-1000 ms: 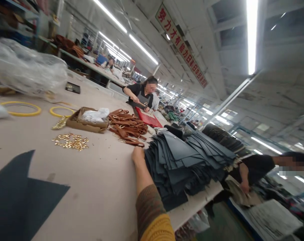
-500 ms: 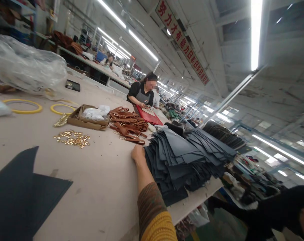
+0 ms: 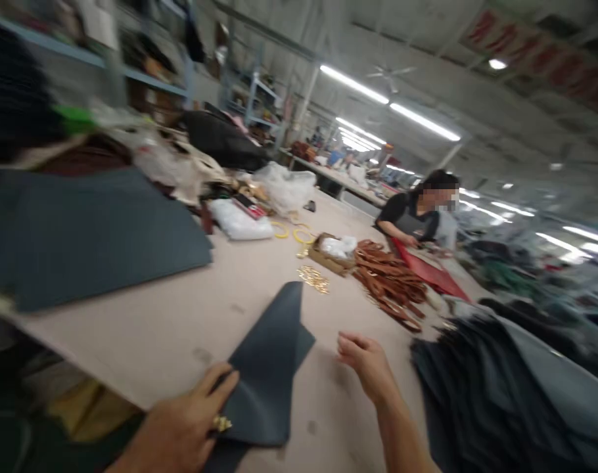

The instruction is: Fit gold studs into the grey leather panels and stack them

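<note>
My left hand (image 3: pixel 193 414) is closed on the left edge of a dark blue-grey leather-like panel (image 3: pixel 264 394), thumb and index finger at its border. Small gold metal pieces (image 3: pixel 223 424) show beneath the palm. Another dark piece (image 3: pixel 305 345) juts out from under the panel on the right. My right hand (image 3: pixel 363 361) hangs over the table right of the panel, apart from it, fingers curled together, with nothing visible in them. A thick stack of similar dark panels (image 3: pixel 491 394) lies right of that forearm.
Beyond the panel lie gold rings or clasps (image 3: pixel 315 279), a cardboard box (image 3: pixel 328 261) with white wrapping, and brown straps (image 3: pixel 388 282). Large dark sheets (image 3: pixel 96 230) lie on the table's left side. A co-worker (image 3: pixel 417 210) handles red material (image 3: pixel 434 272) across the table.
The view has swung left. My right hand has left the edge of the dark stack and come back toward the panel. My left hand has come into view on the panel.
</note>
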